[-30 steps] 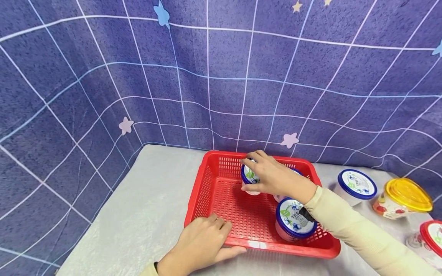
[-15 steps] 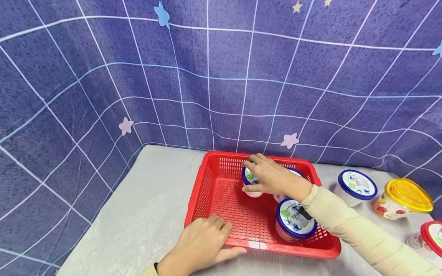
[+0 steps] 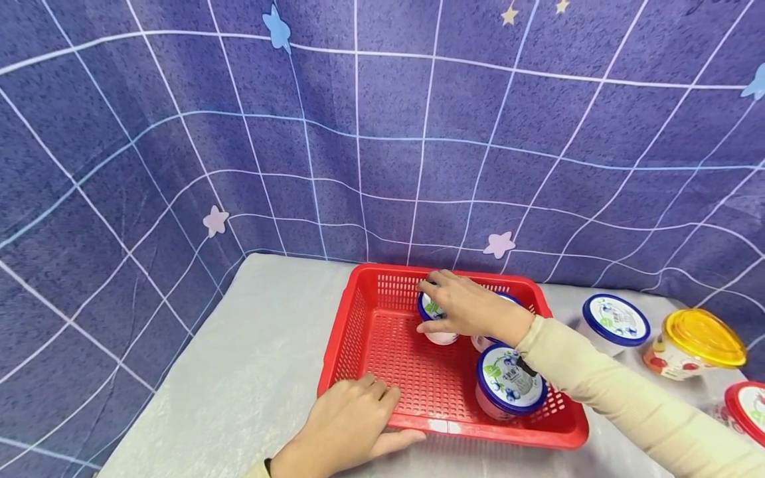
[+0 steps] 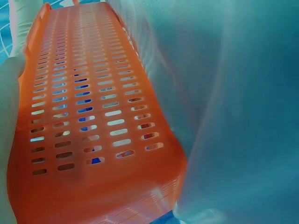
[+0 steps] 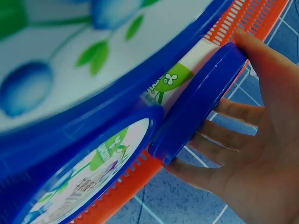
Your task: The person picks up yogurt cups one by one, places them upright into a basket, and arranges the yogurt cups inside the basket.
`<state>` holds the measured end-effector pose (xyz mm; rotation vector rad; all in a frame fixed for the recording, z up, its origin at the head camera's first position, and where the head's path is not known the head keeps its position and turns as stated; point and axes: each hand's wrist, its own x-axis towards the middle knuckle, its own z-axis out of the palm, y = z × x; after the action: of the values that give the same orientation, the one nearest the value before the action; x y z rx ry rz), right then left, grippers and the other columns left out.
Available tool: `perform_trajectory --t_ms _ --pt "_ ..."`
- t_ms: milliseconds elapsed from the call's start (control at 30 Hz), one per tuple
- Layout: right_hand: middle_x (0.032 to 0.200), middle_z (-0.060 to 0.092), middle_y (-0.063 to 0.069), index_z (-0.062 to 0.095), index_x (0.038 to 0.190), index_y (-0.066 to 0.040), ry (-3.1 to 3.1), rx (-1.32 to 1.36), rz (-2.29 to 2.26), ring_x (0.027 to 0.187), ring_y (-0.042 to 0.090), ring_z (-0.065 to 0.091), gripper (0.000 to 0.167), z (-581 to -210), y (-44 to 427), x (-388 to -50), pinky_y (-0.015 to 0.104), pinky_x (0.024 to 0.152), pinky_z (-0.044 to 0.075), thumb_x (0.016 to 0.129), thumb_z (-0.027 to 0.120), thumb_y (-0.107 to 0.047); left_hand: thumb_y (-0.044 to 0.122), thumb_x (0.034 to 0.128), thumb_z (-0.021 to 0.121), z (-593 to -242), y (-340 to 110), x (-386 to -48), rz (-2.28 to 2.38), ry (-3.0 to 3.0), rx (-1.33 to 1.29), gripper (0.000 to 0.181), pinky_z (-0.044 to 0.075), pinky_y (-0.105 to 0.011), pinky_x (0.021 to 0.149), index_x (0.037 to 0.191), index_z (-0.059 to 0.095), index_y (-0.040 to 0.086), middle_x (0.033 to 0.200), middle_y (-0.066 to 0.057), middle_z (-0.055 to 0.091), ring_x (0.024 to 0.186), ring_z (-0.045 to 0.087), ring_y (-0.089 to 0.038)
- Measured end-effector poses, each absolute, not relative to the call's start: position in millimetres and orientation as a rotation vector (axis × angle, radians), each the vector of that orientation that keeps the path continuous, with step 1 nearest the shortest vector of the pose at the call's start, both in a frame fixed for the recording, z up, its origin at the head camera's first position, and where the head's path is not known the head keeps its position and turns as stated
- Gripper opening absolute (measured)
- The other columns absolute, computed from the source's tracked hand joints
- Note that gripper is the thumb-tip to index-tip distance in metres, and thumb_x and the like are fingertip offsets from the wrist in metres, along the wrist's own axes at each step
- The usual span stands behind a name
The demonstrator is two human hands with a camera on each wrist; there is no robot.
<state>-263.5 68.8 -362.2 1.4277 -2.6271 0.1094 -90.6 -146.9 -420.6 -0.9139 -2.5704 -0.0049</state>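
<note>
My right hand (image 3: 469, 307) holds a small blue-lidded tub (image 3: 429, 307) with a blueberry label, near the back wall inside the red basket (image 3: 508, 436). In the right wrist view, the thumb and fingertips spread around the blue lid (image 5: 201, 105). Two more blue-lidded tubs sit in the basket: one tub (image 3: 514, 380) at the front right, another tub (image 3: 485, 343) mostly hidden by my right forearm. My left hand (image 3: 349, 419) grips the basket's front left corner, fingers over the rim and thumb along the front. The left wrist view shows the slotted basket wall (image 4: 93, 186).
Right of the basket, on the pale tabletop (image 3: 269, 338), stand a blue-lidded tub (image 3: 617, 320), a yellow-lidded tub (image 3: 705, 337) and a red-lidded tub (image 3: 752, 406), the last cut by the frame. A blue-purple grid curtain (image 3: 394, 166) hangs behind the table.
My right hand and its tub have shifted slightly downward in the head view, toward me. The left hand keeps its place on the basket. The head view has tilted a little.
</note>
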Motion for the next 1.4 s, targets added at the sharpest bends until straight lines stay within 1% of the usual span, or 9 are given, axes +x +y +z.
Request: perform_trajectory --t_ms 200,433,633,800,933,1067,1233,1333,1400 --pt "0.133 0.055 0.021 0.052 0.138 0.003 -2.707 1.427 0.068 0.124 0.037 0.053 0.081 -366.3 65.0 -263.4 0.051 0.097 0.048 0.087 0.069 -0.057 0.075 0.0931 0.038 -423.5 -146.4 -90.6 -0.027 -2.528 -0.925 0.066 0.042 -0.025 0.049 0.082 0.066 0.016 0.069 0.001 0.064 0.060 0.060 -0.014" --pt "0.131 0.055 0.019 0.051 0.137 -0.001 -2.743 1.406 0.026 0.125 0.037 0.052 0.078 -370.3 63.8 -261.6 0.055 0.095 0.048 0.087 0.067 -0.059 0.075 0.0927 0.038 -425.2 -146.7 -91.3 -0.027 -2.510 -0.922 0.066 0.041 -0.026 0.048 0.080 0.065 0.017 0.068 0.002 0.063 0.060 0.059 -0.014" --pt "0.140 0.050 0.019 0.046 0.145 -0.004 -2.824 1.368 0.003 0.133 0.040 0.044 0.083 -368.5 64.3 -256.2 0.060 0.101 0.041 0.089 0.061 -0.063 0.075 0.0923 0.039 -425.8 -146.2 -92.1 -0.043 -2.487 -0.922 0.065 0.040 -0.026 0.047 0.077 0.062 0.017 0.065 0.002 0.060 0.058 0.057 -0.015" --pt "0.148 0.043 0.021 0.039 0.151 -0.009 -2.852 1.353 -0.006 0.138 0.041 0.037 0.085 -366.0 68.9 -250.7 0.062 0.104 0.036 0.090 0.059 -0.064 0.075 0.0927 0.038 -425.3 -146.7 -91.6 -0.037 -2.515 -0.924 0.066 0.043 -0.026 0.049 0.082 0.066 0.016 0.070 0.002 0.064 0.060 0.059 -0.014" --pt "0.149 0.041 0.021 0.037 0.153 -0.011 -2.823 1.339 0.011 0.137 0.041 0.038 0.085 -360.9 76.2 -245.3 0.062 0.104 0.036 0.090 0.061 -0.062 0.075 0.0931 0.037 -424.0 -146.9 -91.5 -0.030 -2.550 -0.923 0.066 0.044 -0.025 0.050 0.085 0.068 0.017 0.072 0.002 0.065 0.062 0.060 -0.014" --pt "0.148 0.042 0.020 0.038 0.152 -0.011 -2.796 1.329 0.034 0.135 0.041 0.040 0.087 -353.7 85.0 -240.4 0.061 0.103 0.038 0.088 0.061 -0.066 0.075 0.0929 0.037 -422.0 -146.9 -91.9 -0.030 -2.555 -0.920 0.066 0.043 -0.025 0.050 0.083 0.066 0.017 0.071 0.002 0.064 0.061 0.060 -0.014" --pt "0.147 0.045 0.018 0.041 0.151 -0.013 -2.746 1.314 0.088 0.133 0.038 0.042 0.091 -349.0 95.2 -236.0 0.059 0.101 0.040 0.085 0.057 -0.074 0.075 0.0930 0.038 -419.8 -146.8 -91.8 -0.018 -2.558 -0.917 0.067 0.046 -0.026 0.052 0.086 0.068 0.016 0.074 0.001 0.066 0.063 0.062 -0.014" --pt "0.144 0.047 0.019 0.044 0.149 -0.011 -2.705 1.322 0.114 0.132 0.038 0.044 0.090 -348.1 100.9 -232.9 0.059 0.100 0.041 0.085 0.056 -0.074 0.074 0.0934 0.038 -419.7 -146.7 -91.6 -0.012 -2.557 -0.919 0.066 0.047 -0.027 0.052 0.088 0.069 0.016 0.074 0.001 0.066 0.064 0.062 -0.014" --pt "0.143 0.048 0.018 0.046 0.147 -0.010 -2.687 1.323 0.127 0.131 0.038 0.045 0.089 -347.4 105.0 -230.8 0.059 0.100 0.041 0.085 0.057 -0.073 0.074 0.0933 0.038 -420.3 -146.5 -91.7 -0.020 -2.545 -0.923 0.065 0.045 -0.027 0.051 0.086 0.068 0.016 0.072 0.002 0.064 0.063 0.061 -0.014"
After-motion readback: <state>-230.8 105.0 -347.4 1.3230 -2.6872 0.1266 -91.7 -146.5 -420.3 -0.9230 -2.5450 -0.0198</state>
